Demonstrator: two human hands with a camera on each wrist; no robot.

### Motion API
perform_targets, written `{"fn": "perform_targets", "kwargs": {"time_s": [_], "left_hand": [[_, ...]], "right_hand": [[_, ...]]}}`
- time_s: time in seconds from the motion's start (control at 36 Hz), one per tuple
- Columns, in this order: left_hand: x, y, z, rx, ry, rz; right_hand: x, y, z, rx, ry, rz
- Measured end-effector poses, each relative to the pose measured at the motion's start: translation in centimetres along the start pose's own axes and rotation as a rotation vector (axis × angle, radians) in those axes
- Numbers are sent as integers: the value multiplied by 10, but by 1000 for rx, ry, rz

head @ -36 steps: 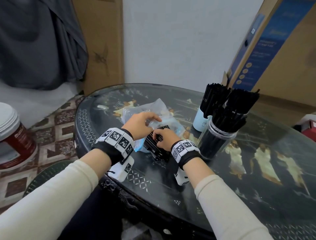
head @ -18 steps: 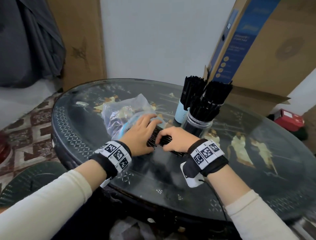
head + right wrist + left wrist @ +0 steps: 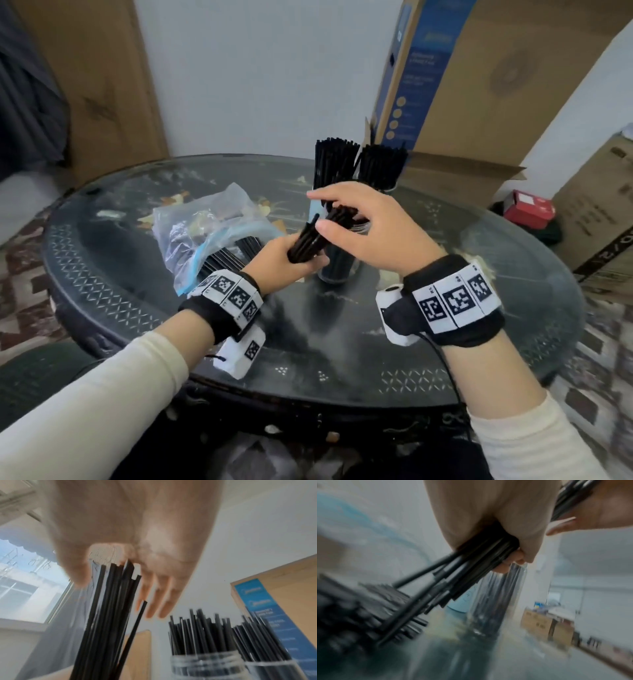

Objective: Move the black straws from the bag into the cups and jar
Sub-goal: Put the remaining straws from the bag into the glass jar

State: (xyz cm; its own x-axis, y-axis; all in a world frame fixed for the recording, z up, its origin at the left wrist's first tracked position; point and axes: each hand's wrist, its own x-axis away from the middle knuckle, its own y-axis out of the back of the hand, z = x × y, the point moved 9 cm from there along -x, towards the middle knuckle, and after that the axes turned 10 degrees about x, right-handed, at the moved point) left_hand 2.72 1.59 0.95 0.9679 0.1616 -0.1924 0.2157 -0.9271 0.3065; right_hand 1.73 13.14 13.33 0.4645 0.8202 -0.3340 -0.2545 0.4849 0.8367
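Note:
My left hand (image 3: 284,257) grips a bundle of black straws (image 3: 310,236) near its lower end and holds it tilted above the table. My right hand (image 3: 370,226) is over the bundle's upper ends with straight fingers, and the tips meet its palm (image 3: 120,555). A clear zip bag (image 3: 205,222) with more black straws (image 3: 229,258) lies left of the hands. Behind them stand a clear jar (image 3: 337,270), a light blue cup (image 3: 313,212) and another cup (image 3: 382,168), all packed with straws. The left wrist view shows the gripped bundle (image 3: 484,555).
The round dark glass-topped table (image 3: 342,342) bears everything. A tall cardboard box with a blue panel (image 3: 445,85) leans against the wall just behind the cups. A red box (image 3: 529,209) and more cartons sit on the floor at the right.
Both hands were low on the straws at the bag's mouth. The left hand has since lifted a bundle toward the jar, and the right hand has risen over the bundle's top ends.

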Motion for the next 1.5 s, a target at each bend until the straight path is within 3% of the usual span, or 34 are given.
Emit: {"fn": "perform_targets", "kwargs": {"time_s": [0.11,0.22,0.28,0.33,0.39,0.47,0.64,0.69,0.86,1.03,1.14,1.17,1.22,1.39,1.5], "left_hand": [[3,-22,-8,189,25,14],[4,-35,4,264,30,-4],[3,-35,7,170,-18,-57],[0,-32,7,30,-72,-103],[-1,-30,10,59,-90,-94],[1,-21,14,233,8,-118],[9,-29,41,248,246,-57],[14,-35,39,240,265,-22],[17,-19,21,213,155,-105],[17,-17,-16,178,64,36],[24,-29,-43,257,85,204],[26,-37,-44,222,80,299],[27,-42,-41,173,103,353],[13,-42,-66,203,-8,322],[-7,-23,-73,349,-138,106]], "right_hand": [[-3,5,12,-18,105,-189],[-7,-32,5,40,93,-100],[-6,-52,0,81,91,-42],[-5,-59,-1,91,97,-47],[-5,-55,-1,75,96,-114],[-6,-46,0,75,79,-198],[-8,-60,-6,120,62,-108],[-7,-59,-5,108,54,-114],[0,-37,-2,-93,-1,-170],[11,-18,-20,-244,-133,-277],[6,-26,-20,-240,-130,-128],[6,-30,-19,-263,-137,-64],[7,-38,-13,-241,-131,26],[0,-14,-9,-315,-145,-99],[-9,30,-21,-329,-174,-261]]}}
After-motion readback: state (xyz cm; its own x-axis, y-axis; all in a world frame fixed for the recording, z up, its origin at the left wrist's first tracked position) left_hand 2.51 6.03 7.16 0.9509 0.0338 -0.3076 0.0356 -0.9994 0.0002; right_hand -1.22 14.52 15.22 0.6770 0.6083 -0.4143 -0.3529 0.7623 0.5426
